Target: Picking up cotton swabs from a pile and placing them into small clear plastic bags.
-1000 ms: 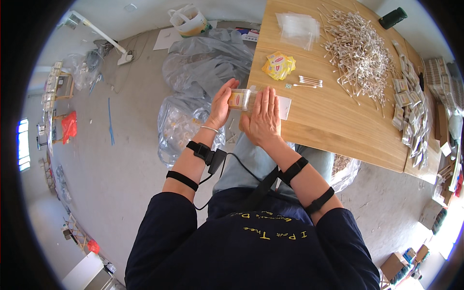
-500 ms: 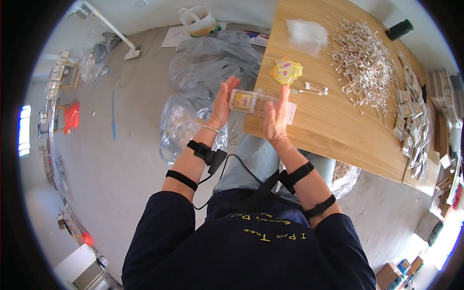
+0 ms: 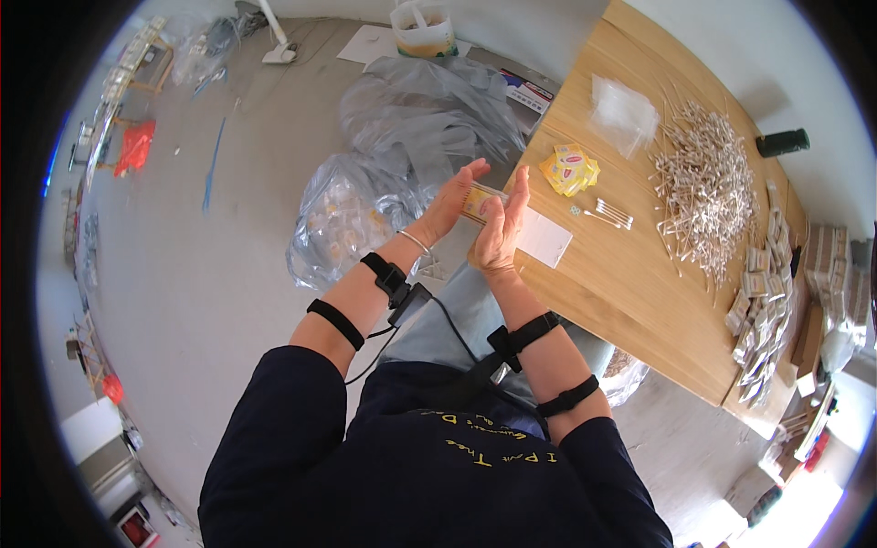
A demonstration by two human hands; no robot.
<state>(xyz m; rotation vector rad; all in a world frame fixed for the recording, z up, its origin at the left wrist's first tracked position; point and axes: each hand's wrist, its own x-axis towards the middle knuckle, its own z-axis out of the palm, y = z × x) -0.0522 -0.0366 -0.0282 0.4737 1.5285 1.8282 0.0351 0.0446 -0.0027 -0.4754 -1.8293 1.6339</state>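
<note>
A clear pack of cotton swabs (image 3: 477,202) with a yellow label is held between my palms, just off the table's left corner. My left hand (image 3: 446,208) presses its left end, fingers stretched out. Against its right end is my right hand (image 3: 499,230), fingers straight and thumb up, covering part of the pack. A white card (image 3: 545,239) lies on the table beside my right hand. Farther off are a pile of yellow label cards (image 3: 569,171) and a few cotton swabs (image 3: 614,213) laid side by side.
The wooden table (image 3: 630,283) also bears a large heap of loose swabs (image 3: 703,187), clear bags (image 3: 624,114), a dark cylinder (image 3: 783,142) and many filled packs (image 3: 760,301). On the floor left of it rest a bag of packs (image 3: 338,219) and grey plastic sheeting (image 3: 420,114).
My right hand has closed in toward my left, leaving less of the pack showing between them. The white card is now more exposed. The whole view has shifted and turned.
</note>
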